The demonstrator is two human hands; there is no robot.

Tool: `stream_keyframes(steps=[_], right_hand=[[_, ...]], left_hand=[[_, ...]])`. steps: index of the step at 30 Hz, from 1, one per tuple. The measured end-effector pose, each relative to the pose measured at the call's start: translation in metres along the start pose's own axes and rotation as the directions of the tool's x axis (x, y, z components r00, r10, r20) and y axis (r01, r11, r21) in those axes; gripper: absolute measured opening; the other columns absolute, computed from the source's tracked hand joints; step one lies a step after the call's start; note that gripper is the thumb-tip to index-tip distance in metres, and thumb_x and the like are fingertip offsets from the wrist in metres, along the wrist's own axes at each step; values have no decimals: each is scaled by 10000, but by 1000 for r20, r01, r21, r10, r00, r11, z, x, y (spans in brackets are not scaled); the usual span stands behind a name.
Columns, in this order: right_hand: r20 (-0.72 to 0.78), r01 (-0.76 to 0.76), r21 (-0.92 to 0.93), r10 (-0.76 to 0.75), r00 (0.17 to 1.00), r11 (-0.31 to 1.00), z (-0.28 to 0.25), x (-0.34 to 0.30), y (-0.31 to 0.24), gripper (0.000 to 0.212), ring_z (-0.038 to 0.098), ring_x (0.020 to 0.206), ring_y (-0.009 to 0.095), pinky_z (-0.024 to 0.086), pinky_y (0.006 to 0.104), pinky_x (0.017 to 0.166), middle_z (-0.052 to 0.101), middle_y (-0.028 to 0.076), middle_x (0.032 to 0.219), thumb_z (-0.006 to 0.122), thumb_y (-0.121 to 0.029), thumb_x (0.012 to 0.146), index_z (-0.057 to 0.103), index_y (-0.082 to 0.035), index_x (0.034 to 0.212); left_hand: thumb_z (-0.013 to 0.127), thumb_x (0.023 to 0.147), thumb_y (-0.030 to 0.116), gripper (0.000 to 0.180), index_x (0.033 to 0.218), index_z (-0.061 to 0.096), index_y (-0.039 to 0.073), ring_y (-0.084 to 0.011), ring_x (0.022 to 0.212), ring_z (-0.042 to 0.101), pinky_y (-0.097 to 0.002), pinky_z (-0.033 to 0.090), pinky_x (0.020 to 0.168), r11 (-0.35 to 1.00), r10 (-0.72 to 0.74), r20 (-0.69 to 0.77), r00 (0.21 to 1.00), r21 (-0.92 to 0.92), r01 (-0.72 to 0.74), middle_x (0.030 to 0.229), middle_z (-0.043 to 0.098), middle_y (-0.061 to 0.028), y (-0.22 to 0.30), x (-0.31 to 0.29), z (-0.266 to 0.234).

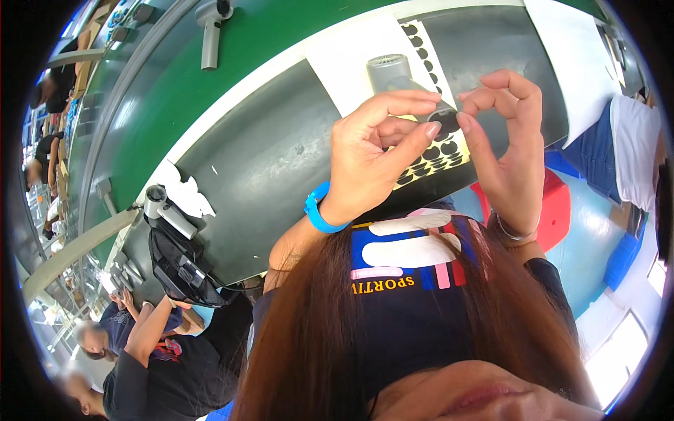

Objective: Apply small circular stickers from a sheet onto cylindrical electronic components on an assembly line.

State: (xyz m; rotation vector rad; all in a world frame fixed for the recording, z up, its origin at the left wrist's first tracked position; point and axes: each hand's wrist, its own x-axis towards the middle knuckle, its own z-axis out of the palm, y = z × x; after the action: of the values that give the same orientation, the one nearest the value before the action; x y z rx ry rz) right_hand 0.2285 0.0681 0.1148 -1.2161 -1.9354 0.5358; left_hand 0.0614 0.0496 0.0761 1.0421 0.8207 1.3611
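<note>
My left hand (379,154), with a blue wristband, and my right hand (507,151), with a thin bracelet, are raised close together over the grey worktop (267,168). Both pinch a small black sticker (444,118) between thumb and fingertips. Just behind my fingers a grey cylindrical device with a grille end (390,71) lies on a white sheet (351,56). A pale backing sheet with several rows of black stickers (437,160) lies under my hands, partly hidden by them.
A green belt (210,84) runs along the far side, with another grey device (210,28) on it. A third grey device (165,210) and a black bag (184,272) sit at the worktop's left end. A red stool (559,210) stands below. Other people work at lower left and right.
</note>
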Motion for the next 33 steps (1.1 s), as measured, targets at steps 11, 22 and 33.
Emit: stream_keyframes(steps=[11, 22, 33], right_hand=[[-10, 32, -94, -33, 999, 995, 3, -2, -5, 470, 589, 803, 182, 358, 330, 809, 591, 12, 804, 643, 20, 764, 453, -38, 1190], [48, 16, -44, -14, 999, 999, 4, 12, 12, 398, 602, 947, 191, 427, 303, 806, 627, 59, 996, 677, -6, 776, 552, -53, 1151], [290, 70, 258, -146, 946, 963, 75, 24, 12, 353, 613, 904, 362, 512, 394, 742, 581, 140, 1080, 632, 16, 761, 538, -25, 1099]], left_hand=[[630, 841, -89, 206, 1042, 603, -54, -152, 934, 659, -239, 559, 782, 1000, -9, 2, 1000, -10, 9, 1153, 603, -140, -6, -3, 0], [614, 856, -84, 203, 1055, 579, -70, -168, 914, 672, -262, 567, 807, 996, 9, -68, 998, -85, -14, 1166, 606, -156, 6, -3, -12], [626, 872, -4, 133, 1002, 634, -27, -88, 491, 591, -178, 443, 365, 984, -102, -61, 993, 142, 109, 991, 658, -99, 31, 7, -30]])
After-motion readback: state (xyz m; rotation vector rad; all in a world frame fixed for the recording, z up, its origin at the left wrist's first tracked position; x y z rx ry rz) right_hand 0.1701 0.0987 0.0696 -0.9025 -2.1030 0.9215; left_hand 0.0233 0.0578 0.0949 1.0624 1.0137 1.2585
